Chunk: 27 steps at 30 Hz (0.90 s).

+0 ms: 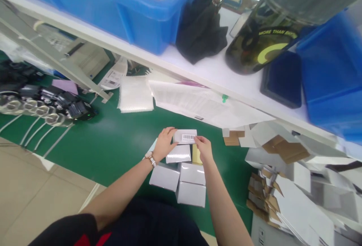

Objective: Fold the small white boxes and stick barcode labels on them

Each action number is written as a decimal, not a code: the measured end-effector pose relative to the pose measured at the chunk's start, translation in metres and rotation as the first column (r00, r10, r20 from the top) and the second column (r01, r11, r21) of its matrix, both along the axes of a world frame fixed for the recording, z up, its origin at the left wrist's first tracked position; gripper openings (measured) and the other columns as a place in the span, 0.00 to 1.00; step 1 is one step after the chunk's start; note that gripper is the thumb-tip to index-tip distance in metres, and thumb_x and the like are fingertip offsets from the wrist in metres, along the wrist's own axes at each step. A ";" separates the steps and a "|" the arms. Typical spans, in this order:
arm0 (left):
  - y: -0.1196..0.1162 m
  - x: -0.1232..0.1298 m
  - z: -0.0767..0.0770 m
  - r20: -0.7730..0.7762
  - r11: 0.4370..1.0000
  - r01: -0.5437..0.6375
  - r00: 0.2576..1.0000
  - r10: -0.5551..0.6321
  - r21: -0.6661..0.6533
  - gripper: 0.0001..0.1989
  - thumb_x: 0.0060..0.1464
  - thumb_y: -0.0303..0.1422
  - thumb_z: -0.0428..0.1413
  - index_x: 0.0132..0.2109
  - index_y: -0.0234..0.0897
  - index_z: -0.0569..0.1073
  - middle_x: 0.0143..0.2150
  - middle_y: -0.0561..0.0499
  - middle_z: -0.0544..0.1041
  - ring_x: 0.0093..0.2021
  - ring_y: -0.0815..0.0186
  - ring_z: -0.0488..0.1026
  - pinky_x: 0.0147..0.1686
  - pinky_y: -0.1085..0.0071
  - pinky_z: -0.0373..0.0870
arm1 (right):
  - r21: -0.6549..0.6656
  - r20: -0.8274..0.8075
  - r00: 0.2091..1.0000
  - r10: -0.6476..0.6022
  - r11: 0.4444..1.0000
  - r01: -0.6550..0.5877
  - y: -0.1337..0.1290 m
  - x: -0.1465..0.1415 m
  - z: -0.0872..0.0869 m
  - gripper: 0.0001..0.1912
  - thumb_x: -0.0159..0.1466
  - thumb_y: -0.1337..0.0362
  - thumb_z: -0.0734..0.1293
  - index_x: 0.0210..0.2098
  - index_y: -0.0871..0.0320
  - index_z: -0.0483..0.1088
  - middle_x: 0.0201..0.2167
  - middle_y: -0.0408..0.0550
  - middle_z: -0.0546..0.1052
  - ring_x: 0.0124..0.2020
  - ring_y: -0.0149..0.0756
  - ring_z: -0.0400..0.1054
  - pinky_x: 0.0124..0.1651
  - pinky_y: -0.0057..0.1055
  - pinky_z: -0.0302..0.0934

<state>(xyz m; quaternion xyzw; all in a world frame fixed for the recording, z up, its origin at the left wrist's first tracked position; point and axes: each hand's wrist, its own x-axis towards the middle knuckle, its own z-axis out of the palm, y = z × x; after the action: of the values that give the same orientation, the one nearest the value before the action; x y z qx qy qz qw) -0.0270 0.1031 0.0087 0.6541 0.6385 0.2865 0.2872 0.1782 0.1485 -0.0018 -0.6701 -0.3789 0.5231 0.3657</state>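
At the far left of the green tabletop (118, 140), a row of dark devices with silver rings (42, 106) is laid out, with white cables trailing toward the near edge. Just right of them, a stack of clear plastic sleeves (135, 94) and a large printed sheet (198, 102) are spread under the edge of the white shelf (215, 72).

Near the middle, a small white box (185, 136) with a barcode label is held between both hands above the tabletop. The left hand (164, 144), with a watch (149, 159) worn at the wrist, is closed around the box's left end, fingers curled over its top edge. The right hand (204, 148) is pinched narrowly on the box's right end, close to the label. Directly below the held box, more white boxes (186, 178) are grouped touching one another, and a yellow-gold piece (196, 154) is seen between them beside the right hand.

On the shelf above, a blue bin (135, 16), a black cloth (202, 27), a dark bottle (263, 46) and a dark blue case (283, 78) are set from left to right. At the right, flat cardboard blanks (285, 149) and piles of unfolded white cartons (285, 204) are stacked.
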 end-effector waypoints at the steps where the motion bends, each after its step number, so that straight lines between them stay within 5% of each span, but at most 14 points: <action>1: 0.005 0.005 -0.005 0.005 1.000 0.016 1.000 -0.016 -0.013 0.27 0.51 0.26 0.64 0.58 0.36 0.70 0.60 0.40 0.69 0.60 0.49 0.65 0.63 0.51 0.62 | 0.000 0.008 1.000 0.009 1.000 -0.009 0.002 0.001 -0.003 0.20 0.45 0.47 0.74 0.25 0.59 0.75 0.19 0.41 0.73 0.24 0.34 0.63 0.30 0.32 0.58; 11: 0.016 0.020 -0.037 0.182 0.982 -0.188 0.966 0.186 -0.010 0.25 0.49 0.18 0.54 0.54 0.37 0.71 0.58 0.43 0.69 0.60 0.55 0.66 0.62 0.54 0.65 | -0.004 0.105 0.993 0.044 0.999 -0.043 0.014 0.002 -0.036 0.16 0.48 0.51 0.71 0.27 0.58 0.76 0.26 0.48 0.79 0.31 0.41 0.70 0.38 0.36 0.63; 16: 0.017 0.024 -0.050 0.243 0.959 -0.280 0.928 0.282 -0.041 0.17 0.57 0.25 0.55 0.53 0.38 0.71 0.55 0.44 0.71 0.58 0.55 0.69 0.58 0.54 0.69 | -0.007 0.129 0.989 0.067 0.998 -0.067 0.017 0.000 -0.043 0.17 0.49 0.51 0.70 0.28 0.59 0.76 0.29 0.51 0.80 0.32 0.43 0.72 0.39 0.38 0.65; 27: 0.019 0.028 -0.052 0.248 0.956 -0.284 0.923 0.293 -0.072 0.13 0.59 0.28 0.58 0.51 0.38 0.72 0.52 0.45 0.73 0.55 0.56 0.70 0.55 0.57 0.70 | 0.003 0.251 0.961 0.120 0.992 -0.125 0.020 -0.003 -0.045 0.15 0.51 0.52 0.67 0.27 0.58 0.75 0.28 0.52 0.80 0.31 0.44 0.72 0.40 0.39 0.65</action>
<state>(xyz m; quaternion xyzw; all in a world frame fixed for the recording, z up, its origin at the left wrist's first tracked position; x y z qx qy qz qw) 0.0012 0.1222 -0.0434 0.5052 0.6903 0.3965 0.3333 0.1756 0.1685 -0.0466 -0.7024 -0.4676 0.4524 0.2885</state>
